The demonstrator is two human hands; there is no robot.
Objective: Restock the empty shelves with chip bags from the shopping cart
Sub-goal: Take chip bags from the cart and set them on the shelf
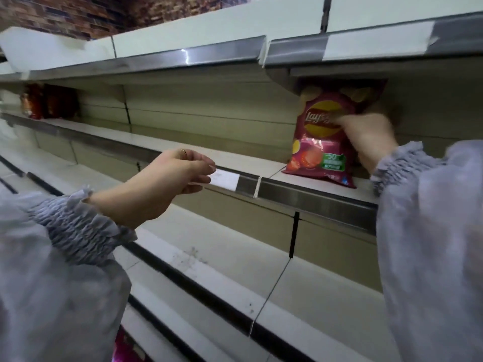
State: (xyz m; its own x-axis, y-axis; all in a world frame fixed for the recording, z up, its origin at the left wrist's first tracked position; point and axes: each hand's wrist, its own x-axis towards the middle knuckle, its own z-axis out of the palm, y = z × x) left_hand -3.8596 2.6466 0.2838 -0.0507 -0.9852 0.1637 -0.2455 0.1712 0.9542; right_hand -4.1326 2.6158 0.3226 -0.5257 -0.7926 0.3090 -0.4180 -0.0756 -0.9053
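A dark red Lay's chip bag (317, 142) stands upright on the middle shelf (248, 163), at the right. My right hand (366, 137) is shut on the bag's right side, fingers across its logo; the hand is blurred. My left hand (172, 176) hovers open in front of the shelf's front rail, holding nothing, fingers near a white price label (224, 180). A ring sits on one finger. The shopping cart is out of view.
Several orange and dark chip bags (48, 101) stand at the far left of the same shelf. Another shelf (183, 48) hangs close above. Lower shelves (222, 257) step outward below. A pink package (125, 348) shows at the bottom edge.
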